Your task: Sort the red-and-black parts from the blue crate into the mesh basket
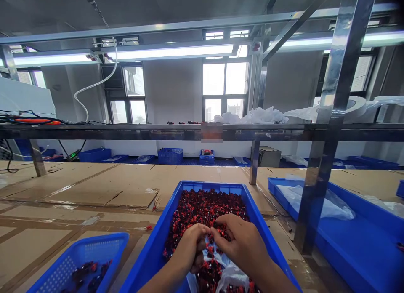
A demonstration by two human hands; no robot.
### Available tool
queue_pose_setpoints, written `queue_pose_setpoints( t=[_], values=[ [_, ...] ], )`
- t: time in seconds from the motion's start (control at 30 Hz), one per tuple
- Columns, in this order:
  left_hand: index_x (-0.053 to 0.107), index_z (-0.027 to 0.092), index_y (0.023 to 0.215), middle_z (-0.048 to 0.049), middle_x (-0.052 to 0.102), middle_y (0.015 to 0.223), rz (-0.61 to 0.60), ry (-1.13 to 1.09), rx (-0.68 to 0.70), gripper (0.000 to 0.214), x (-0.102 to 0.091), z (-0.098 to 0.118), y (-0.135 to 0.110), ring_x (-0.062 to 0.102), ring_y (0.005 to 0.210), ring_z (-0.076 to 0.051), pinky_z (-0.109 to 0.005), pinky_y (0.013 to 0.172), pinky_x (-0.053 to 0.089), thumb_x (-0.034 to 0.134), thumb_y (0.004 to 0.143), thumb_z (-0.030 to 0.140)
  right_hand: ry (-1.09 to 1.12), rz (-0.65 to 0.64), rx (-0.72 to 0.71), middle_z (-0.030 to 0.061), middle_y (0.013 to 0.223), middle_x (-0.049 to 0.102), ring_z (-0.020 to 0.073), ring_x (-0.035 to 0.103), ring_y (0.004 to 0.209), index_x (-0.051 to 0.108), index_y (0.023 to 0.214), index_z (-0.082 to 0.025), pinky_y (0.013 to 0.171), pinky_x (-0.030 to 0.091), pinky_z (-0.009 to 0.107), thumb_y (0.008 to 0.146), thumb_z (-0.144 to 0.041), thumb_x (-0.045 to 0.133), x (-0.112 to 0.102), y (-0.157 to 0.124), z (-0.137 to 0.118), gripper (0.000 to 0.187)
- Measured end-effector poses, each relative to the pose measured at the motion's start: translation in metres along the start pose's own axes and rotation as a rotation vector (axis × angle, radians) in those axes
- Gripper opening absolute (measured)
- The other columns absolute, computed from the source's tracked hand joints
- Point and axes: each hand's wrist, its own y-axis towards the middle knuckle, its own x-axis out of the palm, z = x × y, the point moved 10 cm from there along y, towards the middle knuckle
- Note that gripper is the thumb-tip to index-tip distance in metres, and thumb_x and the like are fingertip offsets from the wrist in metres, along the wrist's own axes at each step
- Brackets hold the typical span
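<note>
A deep blue tray (261,223) holds a heap of small red and black plastic pieces (208,202), with crumpled clear plastic film (232,278) lying among them at the near end. Over the heap, my left hand (192,244) is closed, thumb and index finger pinched together. Its fingertips meet those of my right hand (241,242), which is curled with the thumb close to the bent fingers. Whatever sits between the fingertips is too small or hidden to name.
Left of the tray stands a blue perforated basket (104,244) with a few dark and red pieces. A larger blue tray (350,246) with plastic bags lies right, behind a metal post (325,166). A metal shelf beam (135,133) crosses above the cardboard-covered table (94,185).
</note>
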Motion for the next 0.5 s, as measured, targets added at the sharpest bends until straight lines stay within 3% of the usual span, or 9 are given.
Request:
queue_pose_setpoints(
  t=[0.1,0.2,0.27,0.37,0.43,0.5],
  values=[
    [0.048,0.023,0.102,0.0077,0.044,0.067,-0.015,-0.048,-0.01,0.039,0.002,0.003,-0.005,0.037,0.035,-0.006,-0.017,0.03,0.019,0.046,0.068,0.043,0.227,-0.038,0.207,-0.0037,0.056,0.048,0.0118,0.042,0.05,0.064,0.077,-0.019,0.05,0.031,0.025,0.082,-0.032,0.061,0.005,0.001,0.014,0.014],
    [0.044,0.022,0.114,0.0063,0.047,0.073,0.006,-0.018,0.041,0.048,0.001,0.007,-0.003,0.037,0.035,-0.006,-0.019,0.031,0.02,0.048,0.069,0.038,0.869,-0.147,0.68,-0.0066,0.053,0.034,0.009,0.026,0.041,0.051,0.066,-0.021,0.037,0.021,0.022,0.082,-0.045,0.05,0.039,-0.015,0.043,0.028],
    [0.043,0.021,0.121,0.0056,0.047,0.076,0.026,0.042,0.111,0.05,0.001,0.011,-0.002,0.033,0.035,-0.005,-0.02,0.033,0.021,0.049,0.074,0.037,1.212,-0.232,0.887,-0.0051,0.061,0.039,0.0077,0.022,0.039,0.05,0.073,-0.021,0.031,0.015,0.021,0.081,-0.05,0.041,0.062,-0.027,0.044,0.031],
    [0.044,0.022,0.128,0.0003,0.056,0.091,0.112,0.209,0.33,0.047,-0.004,0.029,-0.009,0.048,0.051,-0.008,-0.021,0.049,0.037,0.05,0.083,0.033,1.181,-0.347,0.913,-0.0025,0.072,0.047,0.0068,0.026,0.04,0.056,0.088,-0.02,0.031,0.015,0.019,0.082,-0.052,0.043,0.077,-0.032,0.048,0.035],
    [0.043,0.023,0.135,-0.0045,0.06,0.105,0.177,0.333,0.456,0.05,-0.005,0.042,-0.021,0.059,0.079,-0.014,-0.024,0.073,0.045,0.05,0.086,0.027,1.051,-0.39,0.88,-0.0052,0.062,0.044,0.0062,0.026,0.039,0.057,0.082,-0.019,0.032,0.017,0.018,0.081,-0.052,0.051,0.084,-0.034,0.052,0.034],
    [0.039,0.023,0.142,-0.0076,0.059,0.119,0.205,0.428,0.524,0.053,-0.004,0.051,-0.031,0.057,0.103,-0.02,-0.029,0.09,0.042,0.047,0.089,0.025,0.949,-0.38,0.821,-0.0069,0.056,0.041,0.0064,0.03,0.042,0.056,0.071,-0.018,0.037,0.023,0.018,0.077,-0.048,0.064,0.085,-0.033,0.052,0.031]
  ],
)
